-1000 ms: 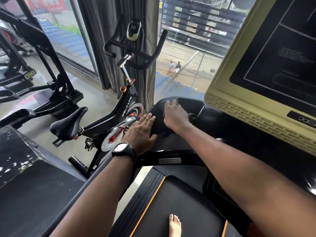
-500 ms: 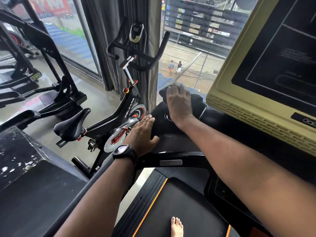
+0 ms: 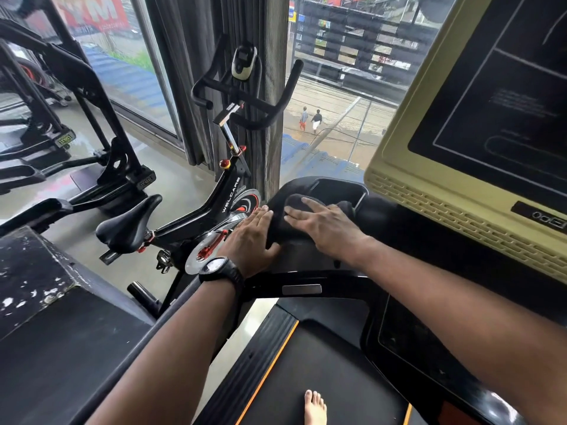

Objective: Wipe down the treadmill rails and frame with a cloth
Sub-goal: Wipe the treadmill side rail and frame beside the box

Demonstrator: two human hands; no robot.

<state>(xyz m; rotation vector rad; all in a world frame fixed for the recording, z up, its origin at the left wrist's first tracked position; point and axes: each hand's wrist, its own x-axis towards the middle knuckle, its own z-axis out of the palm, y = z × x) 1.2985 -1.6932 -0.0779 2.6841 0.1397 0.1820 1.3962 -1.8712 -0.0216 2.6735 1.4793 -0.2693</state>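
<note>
At the far left, black exercise machines (image 3: 101,124) are cut off by the picture's edge. A chipped black platform (image 3: 46,302) fills the near left corner. To its right stands a spin bike (image 3: 227,194), its flywheel partly hidden behind the left hand (image 3: 250,236). That hand, with a wristwatch (image 3: 219,268), lies flat with straight fingers on the left end of the treadmill frame (image 3: 346,279), gripping nothing. Just to its right, a dark cloth (image 3: 294,201) lies on the black console beside a recessed tray (image 3: 334,190); its edges are hard to tell from the surface. The right hand (image 3: 322,225) presses on it with straight fingers, covering most of it. Near, a bare foot (image 3: 314,407) on the belt (image 3: 322,363) is cropped. At the far right, the screen (image 3: 491,118) runs out of view.
</note>
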